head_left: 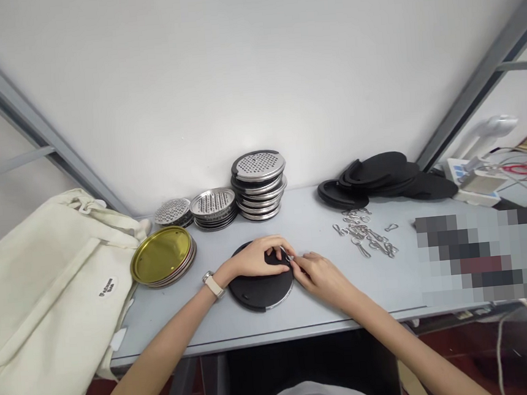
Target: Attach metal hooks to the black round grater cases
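A round black disc [260, 289] with a silver metal edge showing at its lower right lies flat on the table in front of me. My left hand [264, 257], with a watch on its wrist, reaches over the disc, its fingers curled and thumb and forefinger brought together at the right edge. There, my right hand [319, 272] pinches a small silver wire clip [290, 258] from the right side. Both hands' fingertips meet at this clip, which they partly hide. Whether it passes through the disc cannot be made out.
Stacked grater discs [258, 164] and gold lids [162, 255] stand behind and left. Loose wire clips [368, 234] and black covers [376, 172] lie to the right. A cream bag [56, 308] leans at the left; a power strip [469, 182] sits far right.
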The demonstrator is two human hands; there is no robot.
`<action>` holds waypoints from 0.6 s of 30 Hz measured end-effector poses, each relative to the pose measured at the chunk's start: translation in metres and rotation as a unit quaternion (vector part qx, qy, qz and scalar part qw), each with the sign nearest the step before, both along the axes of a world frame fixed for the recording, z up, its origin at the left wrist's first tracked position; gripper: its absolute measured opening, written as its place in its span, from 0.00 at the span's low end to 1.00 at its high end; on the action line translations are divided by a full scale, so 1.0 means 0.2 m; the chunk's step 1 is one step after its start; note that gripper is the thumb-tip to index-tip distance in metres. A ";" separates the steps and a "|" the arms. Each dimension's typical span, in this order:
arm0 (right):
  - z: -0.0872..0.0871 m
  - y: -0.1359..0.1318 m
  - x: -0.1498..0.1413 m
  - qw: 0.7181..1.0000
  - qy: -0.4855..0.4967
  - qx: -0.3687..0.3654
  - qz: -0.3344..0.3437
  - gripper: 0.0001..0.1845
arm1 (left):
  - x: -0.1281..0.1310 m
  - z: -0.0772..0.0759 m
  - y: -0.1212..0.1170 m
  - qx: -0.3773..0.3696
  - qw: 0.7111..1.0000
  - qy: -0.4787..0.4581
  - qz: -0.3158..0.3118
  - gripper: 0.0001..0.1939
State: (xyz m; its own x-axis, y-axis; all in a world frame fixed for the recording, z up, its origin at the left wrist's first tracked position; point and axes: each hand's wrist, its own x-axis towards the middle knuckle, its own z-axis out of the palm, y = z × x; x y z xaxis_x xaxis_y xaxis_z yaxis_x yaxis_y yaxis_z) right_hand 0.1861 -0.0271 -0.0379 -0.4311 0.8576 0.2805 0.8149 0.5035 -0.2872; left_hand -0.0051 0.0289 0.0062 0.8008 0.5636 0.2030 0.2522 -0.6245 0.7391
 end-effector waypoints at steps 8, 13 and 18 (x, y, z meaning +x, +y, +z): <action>0.00 0.00 0.00 0.999 0.025 -0.029 -0.002 0.12 | 0.00 0.00 -0.01 -0.015 1.000 0.006 0.012 0.19; 0.00 0.00 0.01 0.999 0.016 -0.027 0.004 0.14 | 0.01 0.00 -0.01 -0.013 0.999 0.024 0.021 0.18; 0.01 0.00 0.01 0.999 0.016 -0.031 0.007 0.15 | 0.01 0.00 -0.02 0.014 0.999 0.038 0.019 0.15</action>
